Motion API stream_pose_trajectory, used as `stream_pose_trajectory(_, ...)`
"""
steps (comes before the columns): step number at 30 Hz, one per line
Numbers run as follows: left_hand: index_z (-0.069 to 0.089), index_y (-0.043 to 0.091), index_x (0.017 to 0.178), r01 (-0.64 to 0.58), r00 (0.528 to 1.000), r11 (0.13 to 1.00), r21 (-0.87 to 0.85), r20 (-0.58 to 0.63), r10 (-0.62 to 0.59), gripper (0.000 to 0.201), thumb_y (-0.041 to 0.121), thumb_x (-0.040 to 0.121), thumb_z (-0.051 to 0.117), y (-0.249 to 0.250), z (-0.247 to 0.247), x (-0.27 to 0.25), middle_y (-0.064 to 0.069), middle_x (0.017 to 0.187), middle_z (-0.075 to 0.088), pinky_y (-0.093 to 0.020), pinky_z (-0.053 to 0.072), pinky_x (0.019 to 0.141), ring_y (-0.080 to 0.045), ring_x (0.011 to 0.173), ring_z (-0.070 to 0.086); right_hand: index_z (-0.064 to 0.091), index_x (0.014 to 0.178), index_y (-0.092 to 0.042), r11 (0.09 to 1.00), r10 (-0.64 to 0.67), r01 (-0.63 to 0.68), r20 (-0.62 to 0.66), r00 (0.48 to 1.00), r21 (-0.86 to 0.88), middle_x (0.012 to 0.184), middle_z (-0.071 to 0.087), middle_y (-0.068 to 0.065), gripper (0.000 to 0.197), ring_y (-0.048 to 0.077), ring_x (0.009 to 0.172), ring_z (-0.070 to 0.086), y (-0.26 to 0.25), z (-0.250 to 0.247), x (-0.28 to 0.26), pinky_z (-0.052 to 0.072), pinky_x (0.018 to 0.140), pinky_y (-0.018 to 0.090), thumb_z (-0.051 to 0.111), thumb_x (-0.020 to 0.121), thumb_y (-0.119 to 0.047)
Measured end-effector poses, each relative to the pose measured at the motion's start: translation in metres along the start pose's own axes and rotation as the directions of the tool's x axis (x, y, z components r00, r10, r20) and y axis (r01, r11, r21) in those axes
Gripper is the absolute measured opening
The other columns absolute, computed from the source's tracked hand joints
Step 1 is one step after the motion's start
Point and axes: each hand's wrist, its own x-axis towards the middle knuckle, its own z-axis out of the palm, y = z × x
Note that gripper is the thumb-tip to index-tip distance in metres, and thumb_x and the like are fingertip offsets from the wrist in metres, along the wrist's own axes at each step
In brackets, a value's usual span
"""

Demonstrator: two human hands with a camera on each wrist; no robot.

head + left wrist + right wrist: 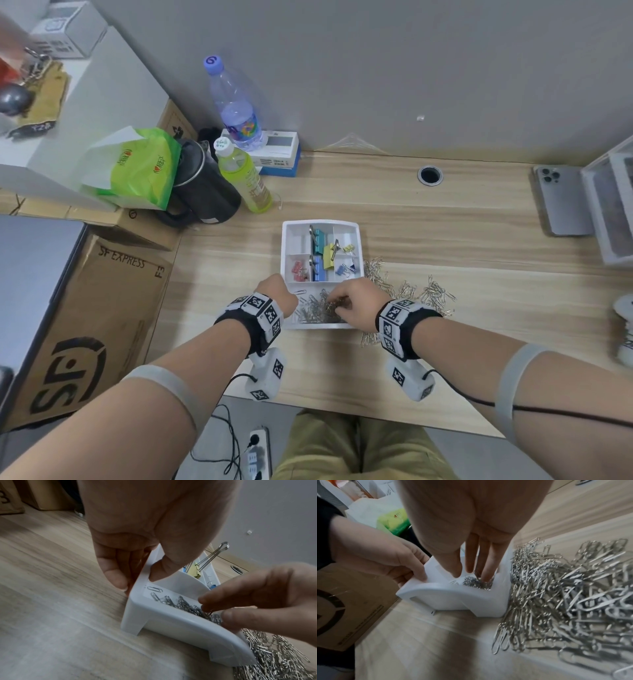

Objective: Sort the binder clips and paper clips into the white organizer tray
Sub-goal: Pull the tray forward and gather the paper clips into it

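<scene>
The white organizer tray stands mid-desk. Its back compartments hold teal, yellow and blue binder clips, plus small pink ones. The front compartment holds silver paper clips. My left hand pinches the tray's left wall, thumb inside and fingers outside. My right hand reaches down into the front compartment, its fingertips pinching a few paper clips. A loose pile of paper clips lies on the desk against the tray's right side.
At the back left stand a water bottle, a green bottle, a black kettle and a green bag. A phone and a clear box lie far right. A cardboard box stands left of the desk.
</scene>
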Motion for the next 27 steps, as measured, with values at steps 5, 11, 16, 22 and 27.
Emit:
stream_pose_trajectory(5, 0.047, 0.008, 0.093, 0.006, 1.0, 1.0, 0.014, -0.019, -0.005, 0.006, 0.005, 0.088, 0.046, 0.002, 0.0, -0.002, -0.003, 0.077, 0.048, -0.028, 0.044, 0.06, -0.018, 0.064, 0.047, 0.069, 0.115, -0.023, 0.999, 0.005, 0.001, -0.136, 0.991, 0.044, 0.109, 0.07, -0.007, 0.03, 0.009, 0.097, 0.065, 0.008, -0.017, -0.01, 0.054, 0.093, 0.031, 0.06, 0.086, -0.019)
stream_pose_trajectory(11, 0.04, 0.012, 0.072, 0.031, 0.999, 0.997, 0.075, -0.015, -0.03, 0.02, 0.003, 0.089, 0.047, 0.003, -0.006, -0.003, -0.003, 0.072, 0.047, -0.022, 0.037, 0.05, -0.015, 0.058, 0.044, 0.054, 0.127, -0.025, 0.973, 0.213, -0.228, -0.242, 0.947, -0.036, 0.126, 0.055, -0.002, 0.05, 0.015, 0.106, 0.057, 0.052, -0.048, -0.022, 0.055, 0.091, 0.035, 0.069, 0.079, -0.026)
stream_pose_trajectory(16, 0.038, 0.013, 0.069, 0.046, 0.999, 0.993, 0.108, -0.013, -0.045, 0.025, 0.003, 0.089, 0.047, 0.002, -0.006, -0.004, -0.002, 0.07, 0.047, -0.023, 0.039, 0.052, -0.015, 0.057, 0.045, 0.031, 0.141, -0.022, 0.861, 0.444, -0.47, -0.161, 0.881, -0.195, 0.131, 0.035, 0.007, 0.112, 0.024, 0.122, 0.036, 0.096, -0.064, -0.047, 0.048, 0.098, 0.043, 0.087, 0.048, -0.051)
stream_pose_trajectory(22, 0.047, 0.009, 0.082, 0.043, 0.999, 0.994, 0.104, -0.017, -0.042, 0.009, 0.004, 0.09, 0.047, 0.004, -0.005, -0.003, -0.003, 0.073, 0.05, -0.026, 0.043, 0.057, -0.016, 0.061, 0.048, 0.032, 0.127, -0.03, 0.863, 0.401, -0.42, -0.125, 0.908, -0.28, 0.118, 0.029, 0.002, 0.115, 0.022, 0.111, 0.033, 0.115, -0.042, -0.064, 0.05, 0.086, 0.035, 0.089, 0.029, -0.046)
stream_pose_trajectory(27, 0.047, 0.009, 0.104, 0.015, 1.0, 0.994, 0.106, -0.017, -0.013, 0.013, 0.007, 0.091, 0.045, 0.001, -0.004, -0.005, -0.001, 0.078, 0.046, -0.029, 0.046, 0.066, -0.02, 0.073, 0.052, 0.036, 0.121, -0.041, 0.947, 0.274, -0.294, -0.151, 0.95, -0.132, 0.118, 0.029, -0.002, 0.098, 0.02, 0.114, 0.033, 0.105, -0.016, -0.05, 0.049, 0.093, 0.036, 0.09, 0.04, -0.037)
